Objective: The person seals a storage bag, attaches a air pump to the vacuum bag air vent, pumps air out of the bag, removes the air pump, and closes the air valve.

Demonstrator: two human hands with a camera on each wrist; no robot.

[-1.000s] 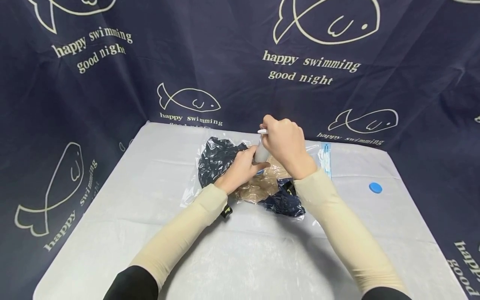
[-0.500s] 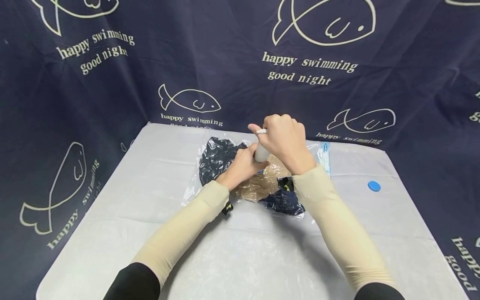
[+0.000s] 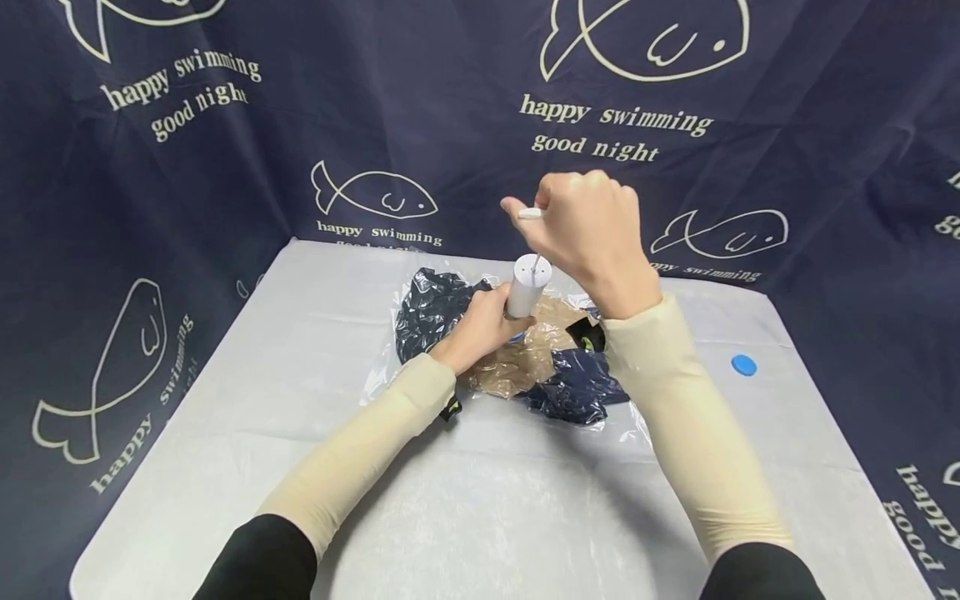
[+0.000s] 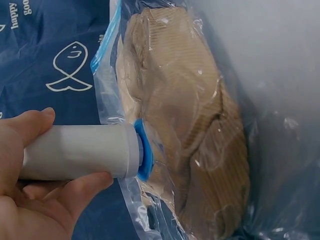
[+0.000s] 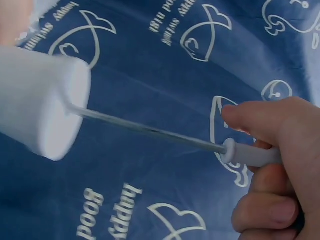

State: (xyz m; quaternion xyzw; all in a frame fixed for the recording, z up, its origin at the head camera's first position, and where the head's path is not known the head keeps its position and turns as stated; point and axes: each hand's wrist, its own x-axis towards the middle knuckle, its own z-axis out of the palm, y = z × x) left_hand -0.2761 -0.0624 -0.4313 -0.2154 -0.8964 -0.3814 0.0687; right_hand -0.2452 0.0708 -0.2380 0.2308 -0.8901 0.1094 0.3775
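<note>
A white hand pump [image 3: 527, 290] stands tilted over a clear vacuum storage bag [image 4: 111, 102] of folded clothes. In the left wrist view, its collar meets the bag's round blue valve [image 4: 144, 152]. My left hand [image 3: 480, 327] grips the lower barrel, thumb on one side and fingers on the other. Higher up, my right hand [image 3: 588, 233] holds the pump's white handle [image 5: 252, 154], fingers curled round it and thumb lying apart from it. A thin metal rod [image 5: 150, 131] shows between handle and barrel, drawn well out. Through the plastic I see a ribbed tan garment [image 4: 175, 95].
Dark garments [image 3: 431, 312] fill the bag's left side, with navy cloth [image 3: 577, 387] at its near right. A blue round cap [image 3: 744, 365] lies on the white table [image 3: 480, 508] to the right. A dark fish-print curtain [image 3: 480, 100] hangs behind.
My right hand has risen with the handle, pulling the rod out of the barrel; half a second ago it was down close to the barrel. My left hand stays round the pump.
</note>
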